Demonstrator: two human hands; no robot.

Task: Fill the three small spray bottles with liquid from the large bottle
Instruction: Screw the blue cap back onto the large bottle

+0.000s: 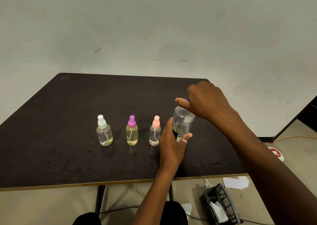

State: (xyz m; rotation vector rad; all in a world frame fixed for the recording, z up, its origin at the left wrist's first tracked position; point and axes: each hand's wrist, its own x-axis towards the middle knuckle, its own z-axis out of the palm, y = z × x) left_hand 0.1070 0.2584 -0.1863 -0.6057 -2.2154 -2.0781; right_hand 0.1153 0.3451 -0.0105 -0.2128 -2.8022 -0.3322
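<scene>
Left hand (173, 144): centre of the frame, fingers and thumb curled round the lower body of the large bottle (183, 121).
White-capped spray bottle (104, 132): left of centre on the dark worktop (68, 113), upright, holding yellowish liquid.
Purple-capped spray bottle (131, 132): next in the row, upright, also yellowish inside.
Pink-capped spray bottle (155, 133): just beside the left hand, upright, contents clear.
Large bottle: right of the row, leaning slightly; its base is hidden behind the hand.
Blue cap (187, 99): mostly covered, only a sliver shows.
Right hand (205, 101): right of centre, fingers closed over the cap from above.
Handling: probably light, thin clear plastic that dents under a squeeze and is smooth enough to slip if wet. Hold it firmly round the labelled middle and twist only at the cap.
Small bottles: likely tip easily, so pinch each at the body.
</scene>
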